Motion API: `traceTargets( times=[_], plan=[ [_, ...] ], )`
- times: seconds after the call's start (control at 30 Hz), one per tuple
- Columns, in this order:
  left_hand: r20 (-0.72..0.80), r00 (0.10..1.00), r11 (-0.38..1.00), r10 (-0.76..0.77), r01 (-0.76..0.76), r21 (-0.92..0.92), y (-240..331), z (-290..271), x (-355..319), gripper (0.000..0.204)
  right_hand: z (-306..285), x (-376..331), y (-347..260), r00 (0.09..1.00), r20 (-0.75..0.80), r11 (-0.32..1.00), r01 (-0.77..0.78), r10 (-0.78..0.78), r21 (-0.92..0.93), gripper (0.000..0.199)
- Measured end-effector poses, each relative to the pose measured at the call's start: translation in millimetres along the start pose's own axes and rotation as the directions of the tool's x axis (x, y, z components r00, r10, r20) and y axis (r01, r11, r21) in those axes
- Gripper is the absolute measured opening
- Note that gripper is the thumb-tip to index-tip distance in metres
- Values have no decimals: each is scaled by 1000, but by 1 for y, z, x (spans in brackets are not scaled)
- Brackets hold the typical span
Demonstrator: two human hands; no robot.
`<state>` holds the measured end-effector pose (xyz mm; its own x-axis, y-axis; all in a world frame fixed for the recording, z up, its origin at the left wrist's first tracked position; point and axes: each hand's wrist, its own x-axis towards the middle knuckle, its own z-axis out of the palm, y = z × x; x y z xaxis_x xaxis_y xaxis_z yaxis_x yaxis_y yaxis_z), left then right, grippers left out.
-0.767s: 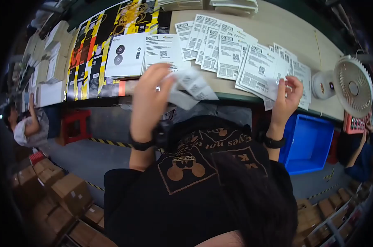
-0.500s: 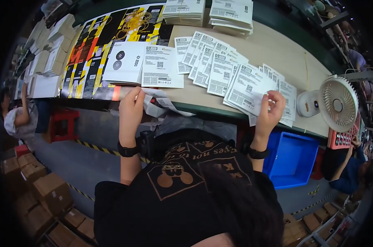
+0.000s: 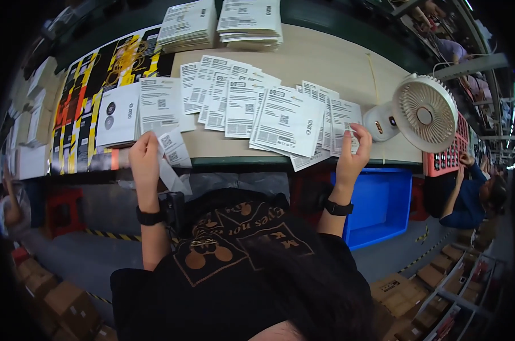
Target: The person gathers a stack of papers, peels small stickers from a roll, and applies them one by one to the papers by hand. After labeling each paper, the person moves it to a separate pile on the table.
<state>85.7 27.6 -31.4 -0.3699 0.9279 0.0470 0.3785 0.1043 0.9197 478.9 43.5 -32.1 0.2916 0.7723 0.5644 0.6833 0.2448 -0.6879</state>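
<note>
the left hand (image 3: 145,160) is raised at the near edge of the table (image 3: 325,62), its fingers pinched on a folded white leaflet (image 3: 175,162) that hangs to the right of the palm and trails down past the table edge. just above this hand lie a white sheet with two round marks (image 3: 118,115) and a printed sheet (image 3: 159,105), and beyond them, further left, a run of black, yellow and orange printed cards (image 3: 81,113).

the right hand (image 3: 351,156) reaches up to the last of the fanned printed leaflets (image 3: 280,116), thumb and fingertips closed on the lower edge of the end leaflet (image 3: 342,116), which lies flat on the table. the fan of leaflets spreads away to the left of this hand. just to its right stands a small white desk fan (image 3: 422,113); below the wrist, under the table edge, sits a blue bin (image 3: 377,204). two stacks of printed sheets (image 3: 220,23) lie well beyond both hands at the far side of the table.
</note>
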Motion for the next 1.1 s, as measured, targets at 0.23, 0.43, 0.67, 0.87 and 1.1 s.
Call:
traceTargets(
  times=[0.23,0.43,0.67,0.87,1.1],
  plan=[
    [-134,903,912,409,-402,81,86,19,-35,21,-41,19,58,957,281,992,96,-67,-88,35],
    [377,926,856,15,183,-484,98,115,-47,21,-44,11,94,931,358,981,133,-75,-141,43],
    [809,588,929,-4,302,-215,66,128,-38,26,-38,2,105,969,245,959,86,-18,-271,48],
    [251,966,935,-65,147,-322,48,108,37,26,-28,-13,88,971,235,969,21,39,-247,49],
    [505,835,927,-220,340,-158,45,120,90,25,-26,-16,77,950,313,954,75,20,-289,48]
  ],
)
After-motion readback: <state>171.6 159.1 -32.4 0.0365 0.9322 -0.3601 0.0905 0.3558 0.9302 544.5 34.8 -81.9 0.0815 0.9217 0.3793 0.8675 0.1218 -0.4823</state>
